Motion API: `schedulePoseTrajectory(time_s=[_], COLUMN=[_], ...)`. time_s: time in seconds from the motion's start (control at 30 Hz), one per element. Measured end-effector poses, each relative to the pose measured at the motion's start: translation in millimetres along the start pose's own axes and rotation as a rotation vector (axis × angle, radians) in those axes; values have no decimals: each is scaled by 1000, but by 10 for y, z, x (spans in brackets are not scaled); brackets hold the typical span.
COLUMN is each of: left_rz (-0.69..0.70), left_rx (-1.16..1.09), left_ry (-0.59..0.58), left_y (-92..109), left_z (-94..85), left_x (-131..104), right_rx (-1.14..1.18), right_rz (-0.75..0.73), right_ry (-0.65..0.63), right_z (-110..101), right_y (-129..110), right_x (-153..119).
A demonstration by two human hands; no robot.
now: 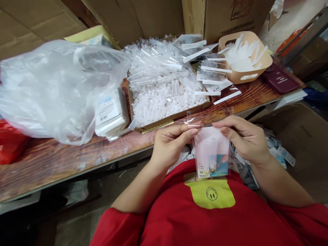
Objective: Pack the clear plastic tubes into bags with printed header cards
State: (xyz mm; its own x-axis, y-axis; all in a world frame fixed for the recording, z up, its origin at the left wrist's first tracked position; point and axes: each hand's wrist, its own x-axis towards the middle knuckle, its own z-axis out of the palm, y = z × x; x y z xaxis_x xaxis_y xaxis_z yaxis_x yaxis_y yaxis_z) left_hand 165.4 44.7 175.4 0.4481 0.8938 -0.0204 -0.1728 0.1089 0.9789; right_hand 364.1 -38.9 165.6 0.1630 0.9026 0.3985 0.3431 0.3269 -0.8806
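Note:
Between my two hands hangs a clear plastic packet with a printed card and pale tube-like pieces inside. My left hand pinches its upper left corner between thumb and fingers. At the upper right corner, my right hand grips it the same way. The packet's transparent top flap rises above my fingertips. Just beyond it, on the wooden table, stands a shallow cardboard tray heaped with small white plastic pieces and clear tubes. Several clear bags with white strips lie over the tray's right side.
A large translucent plastic bag covers the table's left part, beside a stack of packaged cards. A beige basket holds white strips, with a maroon phone alongside. Below right, an open cardboard box contains many packets. Large cartons stand behind.

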Motion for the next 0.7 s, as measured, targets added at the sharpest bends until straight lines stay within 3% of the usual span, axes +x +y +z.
schedulePoseTrajectory(time_s=[0.13, 0.23, 0.37, 0.47, 0.53, 0.6, 0.63, 0.7], left_rz=[-150, -143, 201, 640, 984, 1061, 998, 924], left_rx=[-45, 1, 209, 398, 518, 622, 624, 628], left_ry=[-105, -142, -69, -6, -30, -63, -13, -27], left_y=[51, 165, 466, 663, 694, 622, 550, 357], left_z=[-65, -85, -82, -163, -269, -383, -431, -494], left_x=[27, 46, 170, 417, 600, 712, 725, 659], right_rx=[3, 14, -23, -23, -13, 5, 11, 7], right_rz=[8, 0, -203, -464, -579, -591, -568, -474], right_ry=[-61, -109, -46, 71, 109, 105, 86, 34], right_z=[-57, -115, -158, -141, -106, -59, -35, 6], right_y=[-19, -62, -191, -248, -209, -107, -40, 97], right_x=[63, 186, 533, 887, 1082, 1171, 1164, 1050])
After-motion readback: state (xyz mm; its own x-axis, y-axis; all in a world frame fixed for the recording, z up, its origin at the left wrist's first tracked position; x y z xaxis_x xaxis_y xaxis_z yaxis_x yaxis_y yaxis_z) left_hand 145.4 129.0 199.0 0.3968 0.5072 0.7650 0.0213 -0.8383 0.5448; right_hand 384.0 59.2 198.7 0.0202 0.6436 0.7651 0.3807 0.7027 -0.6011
